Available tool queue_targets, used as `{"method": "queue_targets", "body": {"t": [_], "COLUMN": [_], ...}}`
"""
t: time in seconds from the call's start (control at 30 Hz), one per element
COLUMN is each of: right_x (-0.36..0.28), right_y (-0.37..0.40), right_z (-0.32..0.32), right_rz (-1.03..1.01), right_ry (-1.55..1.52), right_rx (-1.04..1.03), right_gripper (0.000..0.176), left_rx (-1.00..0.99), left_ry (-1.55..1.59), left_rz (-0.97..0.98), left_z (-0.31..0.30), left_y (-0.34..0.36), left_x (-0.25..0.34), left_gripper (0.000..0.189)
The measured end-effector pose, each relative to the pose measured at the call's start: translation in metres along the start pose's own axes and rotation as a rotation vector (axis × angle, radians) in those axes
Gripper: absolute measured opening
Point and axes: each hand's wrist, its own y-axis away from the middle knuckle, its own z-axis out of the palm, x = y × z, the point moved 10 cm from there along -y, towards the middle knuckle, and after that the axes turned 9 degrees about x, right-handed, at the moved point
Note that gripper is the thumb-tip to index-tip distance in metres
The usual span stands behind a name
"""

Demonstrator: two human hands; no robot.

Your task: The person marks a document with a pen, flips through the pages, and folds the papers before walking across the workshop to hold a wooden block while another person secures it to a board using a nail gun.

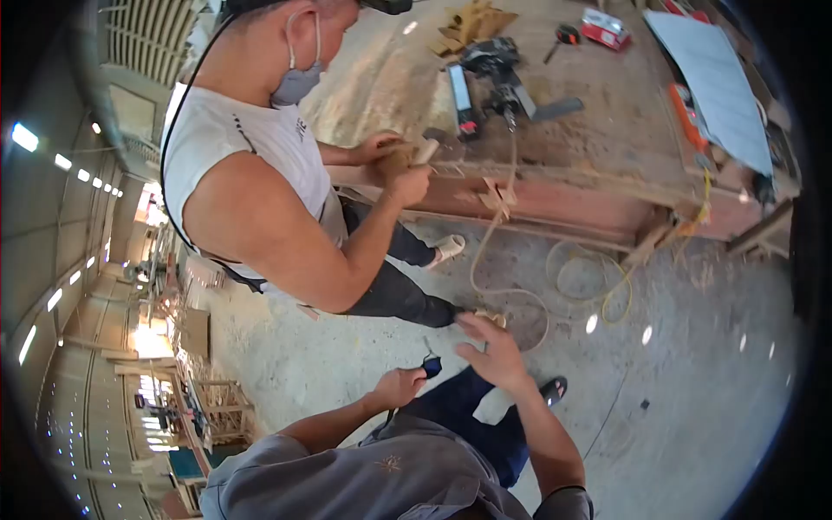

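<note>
My left hand (pixel 397 386) is closed around a small dark blue object (pixel 432 367), held above my dark blue trousers. A little apart on the right, my right hand (pixel 494 349) is open with its fingers spread and holds nothing. A pale cloth-like piece (pixel 494 406) lies against my leg below that hand. Facing me, a co-worker in a white sleeveless shirt (pixel 230 139) grips a small wooden piece (pixel 406 156) with both hands at the edge of a workbench (pixel 572 191).
On the dusty workbench lie a dark power tool (pixel 496 74), a tape measure (pixel 568 35), a red box (pixel 604 26) and a grey-blue sheet (pixel 715 82). A yellowish cable (pixel 589 282) loops over the concrete floor. Wooden frames (pixel 212 407) stand down the hall at left.
</note>
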Motion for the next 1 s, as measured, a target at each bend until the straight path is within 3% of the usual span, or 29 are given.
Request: {"method": "queue_targets", "body": {"t": [0.03,0.1,0.13,0.2,0.3,0.37,0.43,0.5,0.57,0.6,0.63,0.67,0.7,0.73,0.77,0.8,0.9,1.0], "right_x": [-0.031,-0.129,-0.146,-0.174,-0.182,-0.181,-0.186,-0.158,-0.088,-0.049,-0.041,-0.034,-0.063,-0.081,-0.081,-0.075,-0.046,-0.030], "right_y": [-0.032,-0.086,-0.112,-0.130,-0.146,-0.161,-0.178,-0.213,-0.255,-0.275,-0.285,-0.294,-0.298,-0.311,-0.332,-0.346,-0.376,-0.399], "right_z": [0.021,0.044,0.066,0.125,0.140,0.120,0.094,0.059,0.035,0.031,0.037,0.042,0.040,0.038,0.037,0.040,0.049,0.061], "right_rz": [-0.095,-0.422,-0.455,-0.458,-0.510,-0.542,-0.559,-0.583,-0.331,-0.060,0.075,0.214,0.217,0.205,0.164,0.137,0.275,0.414], "right_ry": [-0.104,-0.019,-0.010,-0.014,-0.090,-0.107,-0.094,-0.149,-0.261,-0.353,-0.463,-0.572,-0.698,-0.817,-0.895,-0.974,-1.180,-1.206], "right_rx": [-0.076,-0.027,-0.016,-0.097,-0.243,-0.359,-0.470,-0.383,-0.303,-0.319,-0.351,-0.368,-0.402,-0.421,-0.382,-0.339,-0.230,-0.170], "right_gripper": [0.057,0.071,0.081,0.086,0.091,0.090,0.086,0.064,0.051,0.048,0.046,0.045,0.045,0.045,0.047,0.049,0.052,0.055], "left_rx": [-0.028,-0.012,-0.100,-0.029,0.407,0.434,0.093,0.080,0.063,0.058,0.044,-0.068,-0.142,-0.044,-0.043,-0.212,-0.233,-0.352], "left_ry": [-0.002,0.071,0.071,0.099,0.004,0.008,0.099,0.059,0.046,0.046,0.040,0.134,0.203,0.215,0.221,0.202,0.336,0.352], "left_rz": [-0.030,-0.004,0.005,-0.019,0.269,0.228,-0.100,-0.305,-0.438,-0.465,-0.495,-0.654,-0.716,-0.604,-0.373,-0.551,-0.585,-0.781], "left_z": [0.006,0.015,0.022,0.003,-0.054,-0.045,0.013,-0.003,-0.025,-0.034,-0.048,-0.053,-0.040,0.010,0.039,0.022,0.029,-0.018], "left_y": [-0.001,-0.006,-0.012,-0.024,-0.050,-0.059,-0.051,-0.058,-0.064,-0.071,-0.075,-0.078,-0.077,-0.069,-0.078,-0.086,-0.086,-0.094], "left_x": [-0.009,-0.021,-0.028,-0.034,-0.039,-0.073,-0.156,-0.150,-0.121,-0.103,-0.083,-0.061,-0.051,-0.072,-0.064,-0.035,-0.008,0.016], "left_gripper": [0.020,0.019,0.021,0.023,0.024,0.026,0.027,0.024,0.025,0.028,0.032,0.030,0.032,0.034,0.032,0.031,0.030,0.028]}}
